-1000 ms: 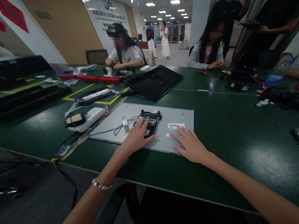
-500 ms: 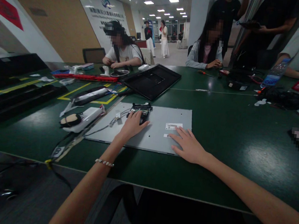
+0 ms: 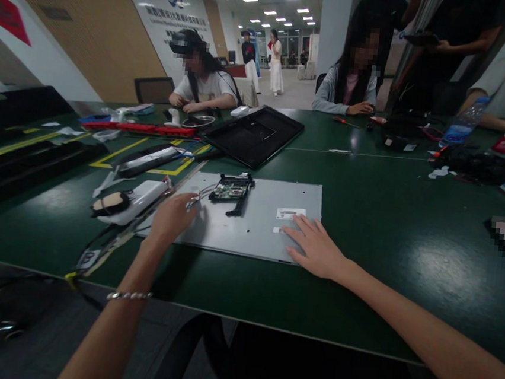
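A grey metal panel [image 3: 265, 238], with white labels at its right, lies flat on the green table. My right hand [image 3: 318, 249] rests on the panel's right front corner with its fingers spread, beside the labels. Over the panel's left part, my left hand [image 3: 172, 220] has its fingers closed around a thin grey cable [image 3: 194, 199]; the fingertips are partly hidden. That cable runs toward a green circuit board [image 3: 230, 191] in a black bracket [image 3: 240, 203], which sits on the panel apart from both hands.
A black plastic cover [image 3: 257, 139] lies behind the panel. To the left are a white device with a tan pad [image 3: 139, 199], cables and black trim pieces [image 3: 27, 162]. Bottles [image 3: 464, 123] and a black bundle [image 3: 478, 166] stand right. Several people are across the table.
My left hand has left the circuit board, moved left and closed on the cable. My right hand stays on the panel. The view has shifted slightly.
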{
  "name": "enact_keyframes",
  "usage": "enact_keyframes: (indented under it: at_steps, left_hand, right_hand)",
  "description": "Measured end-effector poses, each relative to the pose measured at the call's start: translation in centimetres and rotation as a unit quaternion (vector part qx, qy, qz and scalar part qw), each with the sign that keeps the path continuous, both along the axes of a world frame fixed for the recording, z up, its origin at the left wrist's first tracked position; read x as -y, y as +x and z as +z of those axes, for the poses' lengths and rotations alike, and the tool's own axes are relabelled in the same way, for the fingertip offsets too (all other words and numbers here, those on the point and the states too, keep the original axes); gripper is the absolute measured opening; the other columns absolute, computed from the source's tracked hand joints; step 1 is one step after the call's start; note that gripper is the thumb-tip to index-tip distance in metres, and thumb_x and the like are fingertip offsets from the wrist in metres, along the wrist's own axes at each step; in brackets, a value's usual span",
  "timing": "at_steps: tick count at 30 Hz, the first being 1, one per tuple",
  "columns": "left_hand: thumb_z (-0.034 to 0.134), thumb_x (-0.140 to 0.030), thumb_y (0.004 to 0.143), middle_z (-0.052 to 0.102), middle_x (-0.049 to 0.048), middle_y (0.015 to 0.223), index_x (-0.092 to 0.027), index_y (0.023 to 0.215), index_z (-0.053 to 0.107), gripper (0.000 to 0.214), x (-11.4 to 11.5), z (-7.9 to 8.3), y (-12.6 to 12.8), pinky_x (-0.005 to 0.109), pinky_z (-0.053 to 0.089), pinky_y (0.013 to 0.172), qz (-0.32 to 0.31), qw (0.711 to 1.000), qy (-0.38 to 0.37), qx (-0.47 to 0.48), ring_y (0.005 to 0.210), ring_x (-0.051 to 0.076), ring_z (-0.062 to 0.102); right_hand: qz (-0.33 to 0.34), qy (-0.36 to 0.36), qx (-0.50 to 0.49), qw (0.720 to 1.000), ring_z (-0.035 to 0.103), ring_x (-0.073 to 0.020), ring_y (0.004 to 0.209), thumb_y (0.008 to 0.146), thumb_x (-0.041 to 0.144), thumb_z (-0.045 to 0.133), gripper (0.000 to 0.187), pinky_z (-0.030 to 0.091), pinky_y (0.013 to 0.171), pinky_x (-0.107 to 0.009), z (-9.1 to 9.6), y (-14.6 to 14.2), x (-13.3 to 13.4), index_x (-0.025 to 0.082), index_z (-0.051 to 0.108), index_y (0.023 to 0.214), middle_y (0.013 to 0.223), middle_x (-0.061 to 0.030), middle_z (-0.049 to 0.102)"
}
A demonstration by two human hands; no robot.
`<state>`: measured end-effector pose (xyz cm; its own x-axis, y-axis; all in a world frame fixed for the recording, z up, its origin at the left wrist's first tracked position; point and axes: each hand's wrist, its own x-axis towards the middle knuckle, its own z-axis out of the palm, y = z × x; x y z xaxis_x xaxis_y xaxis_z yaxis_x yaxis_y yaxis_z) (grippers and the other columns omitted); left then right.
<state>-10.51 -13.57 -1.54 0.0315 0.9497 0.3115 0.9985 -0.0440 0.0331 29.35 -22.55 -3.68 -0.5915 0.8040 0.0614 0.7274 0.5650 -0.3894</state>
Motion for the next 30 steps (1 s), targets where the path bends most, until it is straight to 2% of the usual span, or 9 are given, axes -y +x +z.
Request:
enact_keyframes:
  at_steps: [3, 6, 10, 13, 15, 21, 23, 26, 30]
  left_hand:
    - [0.048, -0.036, 0.092, 0.071, 0.0084, 0.104, -0.021, 0.119, 0.067, 0.037, -0.2, 0.4, 0.0, 0.043, 0.049, 0.089, 0.067, 0.997, -0.015, -0.018, 0.097, 0.029, 0.064]
    - [0.044, -0.037, 0.095, 0.071, 0.0063, 0.095, -0.02, 0.115, 0.07, 0.037, -1.0, 1.7, 0.5, 0.041, 0.049, 0.087, 0.091, 0.995, -0.01, -0.042, 0.09, 0.027, 0.063]
    - [0.04, -0.035, 0.097, 0.071, 0.0104, 0.102, -0.014, 0.12, 0.067, 0.041, -3.1, 4.2, 1.5, 0.039, 0.047, 0.089, 0.1, 0.992, 0.06, -0.045, 0.093, 0.024, 0.062]
    - [0.033, -0.036, 0.1, 0.069, 0.0145, 0.109, -0.007, 0.125, 0.063, 0.048, -5.5, 5.1, 3.4, 0.04, 0.046, 0.09, 0.086, 0.991, 0.095, -0.031, 0.099, 0.026, 0.061]
    - [0.033, -0.033, 0.1, 0.069, 0.0155, 0.111, -0.008, 0.125, 0.064, 0.047, -7.5, 4.8, 5.0, 0.041, 0.045, 0.09, 0.07, 0.995, 0.072, -0.021, 0.101, 0.027, 0.062]
    - [0.041, -0.02, 0.09, 0.07, 0.0173, 0.113, -0.012, 0.113, 0.072, 0.039, -12.4, 2.1, 8.4, 0.038, 0.046, 0.089, 0.052, 0.998, -0.02, -0.016, 0.105, 0.03, 0.063]
    - [0.043, -0.019, 0.087, 0.069, 0.0179, 0.113, -0.012, 0.112, 0.072, 0.039, -13.1, 1.5, 8.7, 0.038, 0.045, 0.089, 0.048, 0.998, -0.048, -0.017, 0.104, 0.03, 0.063]
    - [0.041, -0.019, 0.088, 0.069, 0.0187, 0.115, -0.011, 0.117, 0.069, 0.042, -13.5, 1.1, 8.8, 0.038, 0.044, 0.091, 0.032, 0.998, -0.047, -0.021, 0.106, 0.03, 0.063]
    - [0.036, -0.019, 0.09, 0.064, 0.0131, 0.128, -0.014, 0.131, 0.06, 0.048, -13.6, 0.6, 8.2, 0.032, 0.04, 0.099, -0.082, 0.993, -0.076, -0.036, 0.116, 0.026, 0.059]
  right_hand:
    - [0.0, 0.0, 0.001, 1.0, 0.012, -0.0312, 0.149, 0.098, 0.055, 0.03, 0.062, 0.01, 0.118, -0.054, -0.1, 0.0, -0.1, 0.022, 0.037, 0.15, 0.163, -0.0103, 0.018]
    - [-0.002, -0.001, 0.0, 1.0, 0.012, -0.0306, 0.149, 0.098, 0.056, 0.029, 0.062, 0.01, 0.119, -0.054, -0.3, -0.1, -0.2, 0.023, 0.035, 0.151, 0.163, -0.0085, 0.017]
    - [-0.004, 0.0, 0.001, 1.0, 0.012, -0.0302, 0.149, 0.098, 0.056, 0.03, 0.062, 0.01, 0.119, -0.053, -0.4, -0.1, -0.2, 0.024, 0.036, 0.151, 0.163, -0.009, 0.018]
    - [-0.004, 0.0, 0.001, 1.0, 0.012, -0.0305, 0.149, 0.098, 0.055, 0.031, 0.061, 0.01, 0.119, -0.053, -0.3, -0.2, -0.2, 0.024, 0.036, 0.151, 0.163, -0.01, 0.019]
    - [-0.005, 0.002, 0.001, 1.0, 0.013, -0.0308, 0.149, 0.099, 0.054, 0.032, 0.061, 0.011, 0.118, -0.054, -0.4, -0.2, -0.2, 0.024, 0.036, 0.151, 0.163, -0.0096, 0.019]
    - [-0.007, 0.003, -0.001, 1.0, 0.013, -0.0299, 0.149, 0.098, 0.057, 0.03, 0.062, 0.011, 0.119, -0.052, -0.5, -0.3, -0.4, 0.025, 0.035, 0.151, 0.163, -0.0089, 0.018]
    - [-0.009, 0.003, 0.0, 1.0, 0.012, -0.0297, 0.149, 0.098, 0.057, 0.03, 0.062, 0.011, 0.119, -0.052, -0.5, -0.3, -0.5, 0.025, 0.036, 0.151, 0.163, -0.0094, 0.017]
    - [-0.006, 0.0, 0.001, 1.0, 0.012, -0.0301, 0.149, 0.098, 0.057, 0.031, 0.062, 0.01, 0.119, -0.052, -0.5, -0.4, -0.6, 0.025, 0.036, 0.151, 0.163, -0.0099, 0.015]
    - [-0.006, 0.0, 0.0, 1.0, 0.012, -0.0303, 0.149, 0.099, 0.057, 0.031, 0.061, 0.01, 0.119, -0.052, -0.5, -0.3, -0.6, 0.025, 0.036, 0.151, 0.163, -0.0087, 0.016]
